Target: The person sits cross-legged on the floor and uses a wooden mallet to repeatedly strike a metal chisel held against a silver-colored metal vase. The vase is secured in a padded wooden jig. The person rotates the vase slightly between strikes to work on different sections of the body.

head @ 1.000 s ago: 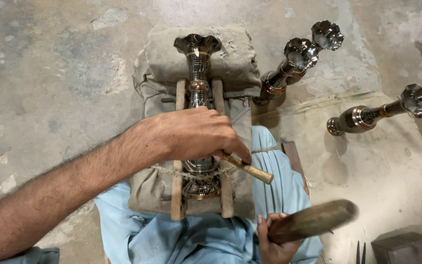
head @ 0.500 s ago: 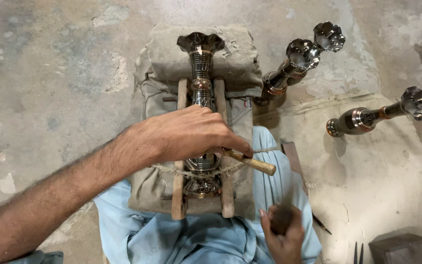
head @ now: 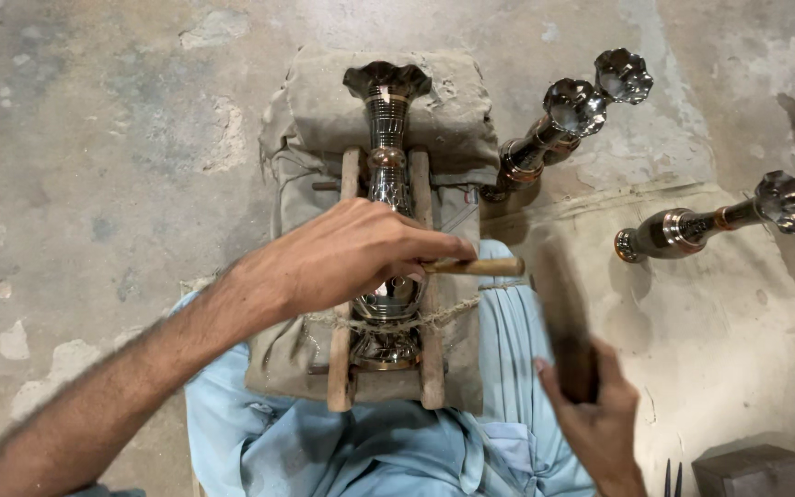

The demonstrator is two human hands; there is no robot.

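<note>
- Right hand (head: 600, 419), nearest the camera: fingers closed around the handle of a wooden mallet (head: 558, 313). A second ago the mallet lay low and flat across the lap; half a second ago it was a blur; now its head stands up beside the chisel's butt, motion-blurred. Reads as mid-stroke in a repeated tapping cycle.
- Left hand (head: 347, 258): fingers closed on a wooden-handled chisel (head: 471, 267), handle pointing right, tip hidden under the palm against the vase. The grip and position are unchanged across all three frames, so the tool is being held on one spot.
- Metal vase (head: 386, 184): lies on its side between two wooden rails (head: 430, 313), tied across with cord, flared mouth pointing away. It hasn't shifted; the clamp is holding.
- Padded cloth block (head: 453, 120) under the rails, resting on the person's lap and the concrete floor (head: 94, 138).
- Farther right: three similar vases (head: 554, 129), unmoved.
</note>
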